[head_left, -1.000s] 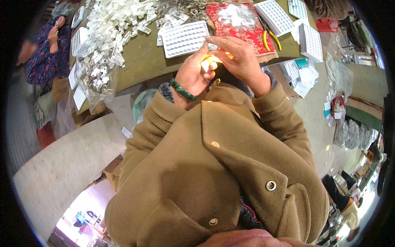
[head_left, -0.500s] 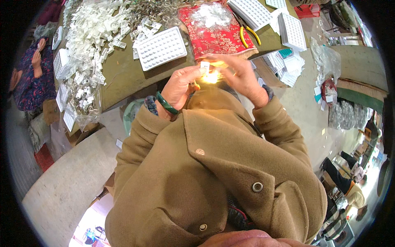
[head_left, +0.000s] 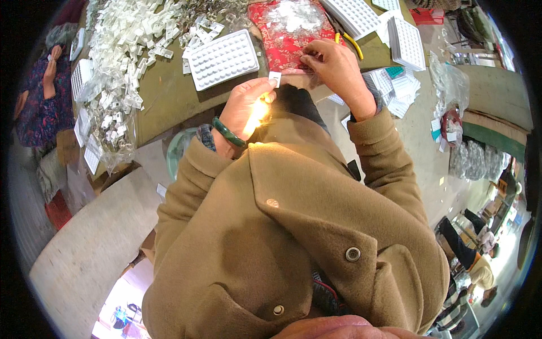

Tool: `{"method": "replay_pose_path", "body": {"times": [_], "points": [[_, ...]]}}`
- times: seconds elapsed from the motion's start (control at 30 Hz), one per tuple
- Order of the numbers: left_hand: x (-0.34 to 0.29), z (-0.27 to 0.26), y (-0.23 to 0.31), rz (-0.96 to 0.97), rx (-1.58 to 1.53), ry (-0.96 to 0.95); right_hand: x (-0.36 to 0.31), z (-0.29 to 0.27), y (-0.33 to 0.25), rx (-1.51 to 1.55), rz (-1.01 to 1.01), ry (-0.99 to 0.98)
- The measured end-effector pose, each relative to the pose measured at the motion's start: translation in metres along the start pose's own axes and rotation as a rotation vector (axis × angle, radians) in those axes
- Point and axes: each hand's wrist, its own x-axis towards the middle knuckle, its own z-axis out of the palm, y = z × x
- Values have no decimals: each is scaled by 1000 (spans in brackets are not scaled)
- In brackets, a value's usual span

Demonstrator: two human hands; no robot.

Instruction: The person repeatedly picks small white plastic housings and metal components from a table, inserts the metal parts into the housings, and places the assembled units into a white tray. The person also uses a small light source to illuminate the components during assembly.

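My left hand (head_left: 245, 107), with a dark green bangle (head_left: 228, 133) at the wrist, pinches a small white rectangular piece (head_left: 275, 78) between thumb and finger. A bright yellow glare covers part of that palm and hides what else may lie in it. Over the near right part of the red patterned cloth (head_left: 276, 56), my right hand (head_left: 336, 68) has its thumb and forefinger drawn together; anything between them is too small to make out. Small clear-white pieces (head_left: 293, 16) lie heaped on the far part of the cloth.
Left of the cloth lies a white tray with rows of round bumps (head_left: 223, 59). Beyond it spreads a big pile of white plastic pieces (head_left: 127, 45) beside metal bits. Yellow-handled pliers (head_left: 354, 45) and stacked white trays (head_left: 406, 42) are at the right. Another person (head_left: 42, 107) sits far left.
My right hand has moved away from my left, up and right onto the red cloth. My left hand still holds the white piece, now slightly lower left; the glare has shifted onto its palm.
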Motion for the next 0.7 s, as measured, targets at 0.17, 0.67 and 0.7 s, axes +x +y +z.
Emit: {"method": "replay_pose_path", "body": {"times": [0.17,0.67,0.7], "points": [[4,1,-3,-5,-54,11,-4,13,-4,-124,33,-42],[-2,5,5,69,-13,-5,2,6,-7,1142,511,-91],[1,6,7,78,-56,-19,2,3,-9,1281,546,-96]]}}
